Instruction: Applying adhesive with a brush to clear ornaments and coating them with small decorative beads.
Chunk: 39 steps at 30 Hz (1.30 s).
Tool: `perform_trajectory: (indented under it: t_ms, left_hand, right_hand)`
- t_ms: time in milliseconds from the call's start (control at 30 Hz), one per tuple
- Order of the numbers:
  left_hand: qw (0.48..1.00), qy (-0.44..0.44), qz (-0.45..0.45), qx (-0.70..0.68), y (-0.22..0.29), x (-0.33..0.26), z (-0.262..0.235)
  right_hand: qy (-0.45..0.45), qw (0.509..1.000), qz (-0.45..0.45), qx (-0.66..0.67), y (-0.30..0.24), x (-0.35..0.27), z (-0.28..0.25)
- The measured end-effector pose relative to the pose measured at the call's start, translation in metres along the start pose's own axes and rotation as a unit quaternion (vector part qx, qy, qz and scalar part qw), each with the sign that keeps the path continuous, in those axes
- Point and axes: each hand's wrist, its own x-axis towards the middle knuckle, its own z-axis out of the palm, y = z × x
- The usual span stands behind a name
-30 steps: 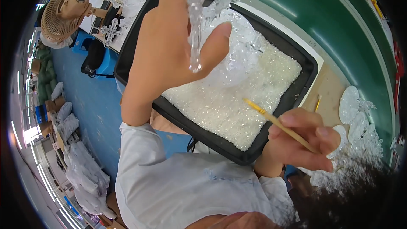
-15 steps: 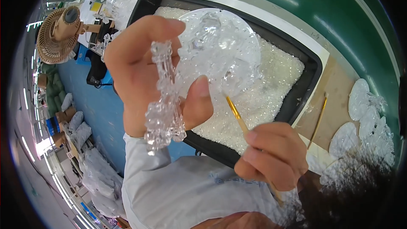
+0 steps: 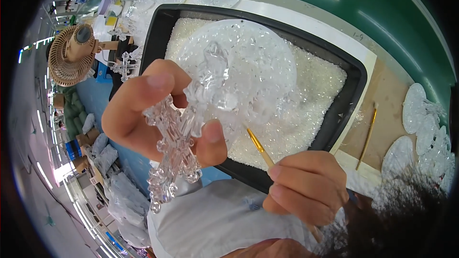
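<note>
Two hands: both are busy over the black tray (image 3: 351, 91), each closed on its own thing.
Left hand (image 3: 158, 119): thumb and fingers are pinched shut on a clear plastic ornament (image 3: 224, 91), gripping its ridged, frilly stem, which hangs down past the palm toward the pale sleeve (image 3: 215, 220).
Ornament: a see-through round disc with a small moulded figure standing at its front; it is lifted above the tray, not resting in it.
Right hand (image 3: 308, 188): fingers are curled tight round a thin yellow-handled brush (image 3: 258, 145), whose tip points up and left and sits at, or just under, the lower edge of the disc; whether it touches I cannot tell.
Change: a second ago the ornament was held high and edge-on, with the brush well apart to the right; now it is turned so the disc faces the camera and is drawn closer, and the brush is brought in beside it.
Meaning: I judge that the piece is now presented for fine work with the brush tip, and that this close work is only starting.
Tray contents: a bed of small white granules (image 3: 315, 95) fills the tray under the ornament.
Bench: a second brush (image 3: 368, 136) lies on the brown board right of the tray, with more clear discs (image 3: 416, 110) at the far right.
Background: a tan desk fan (image 3: 71, 55) stands off to the left, above a blue floor with bags.
</note>
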Motion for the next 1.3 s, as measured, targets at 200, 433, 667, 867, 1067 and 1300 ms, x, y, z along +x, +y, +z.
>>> perform_trajectory:
  t_ms: [200, 433, 667, 867, 1067, 1300]
  left_hand:
    - [0.996, 0.071, -0.028, -0.045, -0.002, 0.001, 0.006]
    - [0.992, 0.1, -0.072, -0.027, 0.005, -0.005, 0.007]
    - [0.976, -0.203, -0.07, 0.037, 0.001, 0.016, -0.015]
    - [0.964, -0.254, 0.005, 0.076, -0.004, 0.026, -0.004]
    - [0.97, -0.231, 0.04, 0.069, -0.01, 0.027, -0.004]
    - [0.982, -0.177, 0.032, 0.058, -0.007, 0.026, 0.0]
  right_hand:
    - [0.004, 1.0, 0.009, 0.0, -0.003, -0.003, 0.002]
    - [0.032, 0.993, 0.064, 0.093, -0.006, -0.01, -0.007]
    - [0.169, 0.982, 0.034, 0.07, 0.016, -0.009, 0.005]
    - [0.168, 0.981, 0.08, 0.061, 0.014, -0.019, 0.0]
    - [0.234, 0.965, 0.066, 0.099, 0.014, -0.022, 0.0]
    - [0.16, 0.973, 0.164, 0.001, 0.005, -0.009, 0.009]
